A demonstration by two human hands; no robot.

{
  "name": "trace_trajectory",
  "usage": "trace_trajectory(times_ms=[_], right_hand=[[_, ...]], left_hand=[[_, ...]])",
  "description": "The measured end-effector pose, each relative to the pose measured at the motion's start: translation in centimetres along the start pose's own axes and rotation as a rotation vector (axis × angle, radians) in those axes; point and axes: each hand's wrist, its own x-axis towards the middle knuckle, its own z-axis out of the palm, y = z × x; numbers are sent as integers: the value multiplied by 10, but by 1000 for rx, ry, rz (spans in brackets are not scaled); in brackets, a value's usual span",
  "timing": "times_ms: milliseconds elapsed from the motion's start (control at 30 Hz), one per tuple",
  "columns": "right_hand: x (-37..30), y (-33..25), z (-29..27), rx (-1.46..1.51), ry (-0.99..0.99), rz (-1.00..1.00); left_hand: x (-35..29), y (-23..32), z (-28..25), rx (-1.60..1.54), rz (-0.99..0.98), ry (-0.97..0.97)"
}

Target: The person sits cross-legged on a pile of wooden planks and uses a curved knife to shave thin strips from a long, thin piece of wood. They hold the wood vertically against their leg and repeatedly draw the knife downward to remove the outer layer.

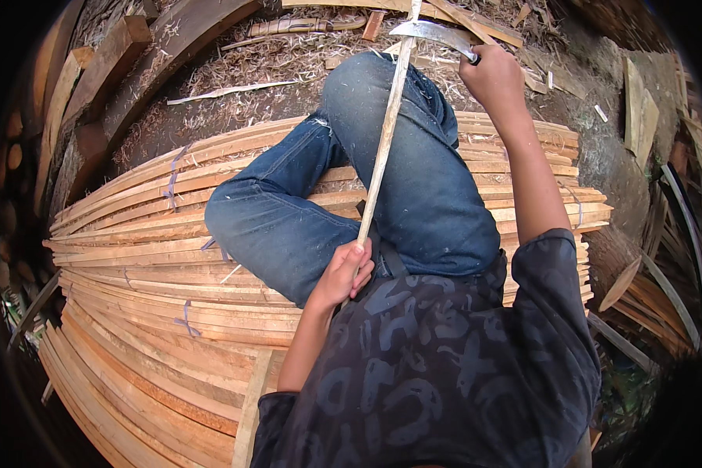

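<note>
A long, thin wooden stick, pale and stripped, runs from my lap up across my raised thigh and past the top edge of the view. My left hand is wrapped round its lower end, close to my waist. Out beyond my knee, my right hand grips the dark handle of a curved knife. Its bright blade lies across the far part of the stick; whether it bites into the wood is too small to tell. The handle is mostly hidden inside my fist.
I sit on stacked bundles of sawn wooden strips, tied with purple string. Shavings cover the ground ahead. Thick timber beams lie at the far left. A cut log and scrap slats are at the right.
</note>
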Motion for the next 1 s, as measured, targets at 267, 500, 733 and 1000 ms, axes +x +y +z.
trace_trajectory(times_ms=[267, 500, 733, 1000], right_hand=[[-26, -15, -13, -125, 13, -42], [-60, -36, -36, -190, -285, -273], [-57, -12, -48, -88, -43, -22], [-98, -24, -56, 182, -176, -215]], left_hand=[[4, -1, -3, 36, 41, -17], [3, 1, -2, 96, 67, 31], [1, 8, 3, 212, 50, 131], [2, 9, 5, 224, 7, 134]])
